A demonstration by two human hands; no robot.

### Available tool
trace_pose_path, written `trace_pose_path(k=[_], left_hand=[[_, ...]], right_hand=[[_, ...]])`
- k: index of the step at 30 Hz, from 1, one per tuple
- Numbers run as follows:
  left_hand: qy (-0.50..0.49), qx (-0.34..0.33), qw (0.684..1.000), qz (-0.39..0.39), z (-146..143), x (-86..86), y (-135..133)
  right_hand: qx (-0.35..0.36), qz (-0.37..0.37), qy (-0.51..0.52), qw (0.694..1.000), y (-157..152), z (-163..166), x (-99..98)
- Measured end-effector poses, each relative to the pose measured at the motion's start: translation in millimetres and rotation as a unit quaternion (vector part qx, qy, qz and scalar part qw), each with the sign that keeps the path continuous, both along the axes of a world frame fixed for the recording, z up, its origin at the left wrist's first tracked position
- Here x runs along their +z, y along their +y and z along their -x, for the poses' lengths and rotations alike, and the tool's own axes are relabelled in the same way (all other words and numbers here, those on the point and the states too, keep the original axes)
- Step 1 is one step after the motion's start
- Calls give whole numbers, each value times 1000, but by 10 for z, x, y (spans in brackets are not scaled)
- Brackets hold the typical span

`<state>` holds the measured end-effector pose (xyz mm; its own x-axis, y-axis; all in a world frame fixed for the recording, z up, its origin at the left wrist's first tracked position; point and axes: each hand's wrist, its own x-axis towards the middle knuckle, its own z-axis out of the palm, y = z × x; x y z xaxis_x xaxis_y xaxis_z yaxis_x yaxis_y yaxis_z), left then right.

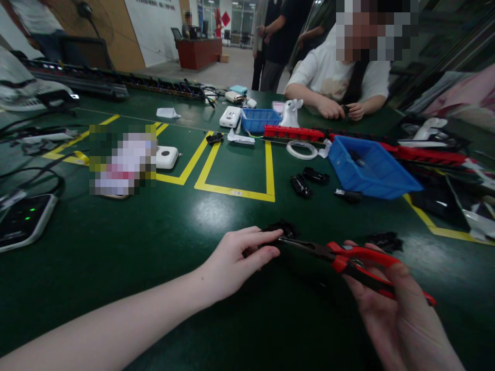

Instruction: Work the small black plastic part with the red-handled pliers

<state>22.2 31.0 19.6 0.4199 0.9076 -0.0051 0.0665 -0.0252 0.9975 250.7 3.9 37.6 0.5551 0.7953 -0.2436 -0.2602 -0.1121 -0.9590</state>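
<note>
My right hand (398, 304) is wrapped round the red and black handles of a pair of long-nose pliers (340, 256), whose jaws point left. At the jaw tips, my left hand (245, 252) has its thumb and forefinger drawn together. What sits between those fingers is too small and dark to make out. Just behind the fingertips lies a black crumpled-looking piece (284, 226) on the green table (166, 288). Another black piece (384, 241) rests beyond the pliers' handles.
Black parts (300, 185) lie beside a blue bin (375, 170) with dark pieces inside. A tape roll (301, 150), a smaller blue bin (260, 120) and a red strip (294, 132) stand farther back. Left are a phone (126, 165) and white device (166, 157). Opposite sits a person (328, 77).
</note>
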Motion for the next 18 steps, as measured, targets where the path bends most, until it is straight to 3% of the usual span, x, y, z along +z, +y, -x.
trace_pose_path(k=[11,18], left_hand=[[16,-4,1000,-2,-4,19,-2],[56,-10,998,-33,4,32,4]], right_hand=[[21,-2,-4,1000,-44,-30,-38],[6,27,8,1000,-31,37,40]])
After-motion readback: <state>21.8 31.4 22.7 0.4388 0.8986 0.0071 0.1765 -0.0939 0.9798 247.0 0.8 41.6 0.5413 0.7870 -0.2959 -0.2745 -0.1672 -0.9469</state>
